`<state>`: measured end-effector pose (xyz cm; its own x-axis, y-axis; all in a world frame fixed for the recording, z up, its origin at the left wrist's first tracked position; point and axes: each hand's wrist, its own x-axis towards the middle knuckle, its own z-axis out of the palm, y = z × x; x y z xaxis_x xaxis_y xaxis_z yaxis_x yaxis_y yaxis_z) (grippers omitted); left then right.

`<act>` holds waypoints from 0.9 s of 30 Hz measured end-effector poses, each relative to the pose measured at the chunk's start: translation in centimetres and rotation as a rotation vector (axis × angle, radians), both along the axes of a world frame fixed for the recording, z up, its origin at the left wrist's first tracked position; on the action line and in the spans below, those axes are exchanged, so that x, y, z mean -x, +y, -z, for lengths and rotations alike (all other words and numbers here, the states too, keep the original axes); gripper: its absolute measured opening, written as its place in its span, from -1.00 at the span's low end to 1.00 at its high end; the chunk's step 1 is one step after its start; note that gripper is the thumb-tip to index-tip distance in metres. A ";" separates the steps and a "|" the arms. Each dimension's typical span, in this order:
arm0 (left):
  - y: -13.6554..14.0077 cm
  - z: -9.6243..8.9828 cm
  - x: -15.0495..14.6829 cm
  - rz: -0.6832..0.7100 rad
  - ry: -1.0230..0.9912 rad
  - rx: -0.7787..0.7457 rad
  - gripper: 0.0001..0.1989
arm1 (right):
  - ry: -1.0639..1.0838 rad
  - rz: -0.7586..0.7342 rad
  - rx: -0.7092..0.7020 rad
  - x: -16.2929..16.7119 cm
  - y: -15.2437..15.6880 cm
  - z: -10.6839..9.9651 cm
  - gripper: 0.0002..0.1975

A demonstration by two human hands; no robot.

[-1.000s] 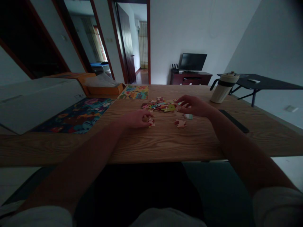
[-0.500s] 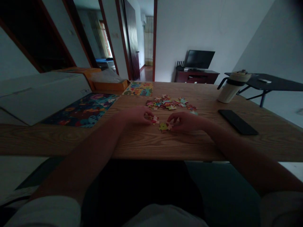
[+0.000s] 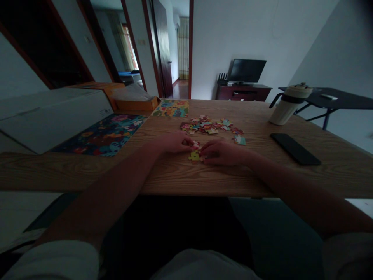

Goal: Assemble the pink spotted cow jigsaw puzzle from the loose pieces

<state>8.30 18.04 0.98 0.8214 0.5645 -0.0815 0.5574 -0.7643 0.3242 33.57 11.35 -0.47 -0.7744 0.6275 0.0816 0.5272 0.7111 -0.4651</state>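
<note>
We found both hands resting on the wooden table (image 3: 262,171), fingertips almost meeting over a few joined puzzle pieces (image 3: 195,155). The left hand (image 3: 174,142) pinched the reddish upper piece of that small cluster; the right hand (image 3: 223,153) pressed its fingertips on the yellow-green lower piece. The cluster lay near the table's front edge, just in front of the loose pile of pieces (image 3: 208,126), with one stray piece (image 3: 240,140) to the pile's right. We noted a colourful puzzle board (image 3: 101,136) at left, partly under a white box (image 3: 49,116), and a smaller printed sheet (image 3: 171,108) beyond it beside an orange box (image 3: 135,104). A dark phone (image 3: 295,149) lay face down at right, near a cream jug (image 3: 287,105). A small mark on the white box was too faint to read, and no other writing was legible
</note>
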 end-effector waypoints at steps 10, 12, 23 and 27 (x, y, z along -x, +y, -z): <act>-0.2 -0.1 0.0 -0.004 0.020 -0.048 -0.66 | 0.003 0.020 -0.057 0.3 -0.4 0.0 -0.76; -0.1 0.0 0.0 -0.004 0.022 -0.053 -0.66 | 0.001 0.082 -0.039 0.3 -0.5 0.2 -0.76; -0.6 -0.3 -0.2 -0.029 0.055 -0.089 -0.65 | 0.021 0.041 -0.111 0.3 0.2 0.9 -0.70; -0.5 -0.4 -0.3 -0.013 0.049 -0.085 -0.60 | 0.004 0.058 -0.140 0.6 -0.1 0.7 -0.65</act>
<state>8.57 17.52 1.33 0.8104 0.5813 -0.0731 0.5808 -0.7807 0.2307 33.01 11.28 -1.18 -0.7370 0.6531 0.1739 0.5675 0.7377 -0.3657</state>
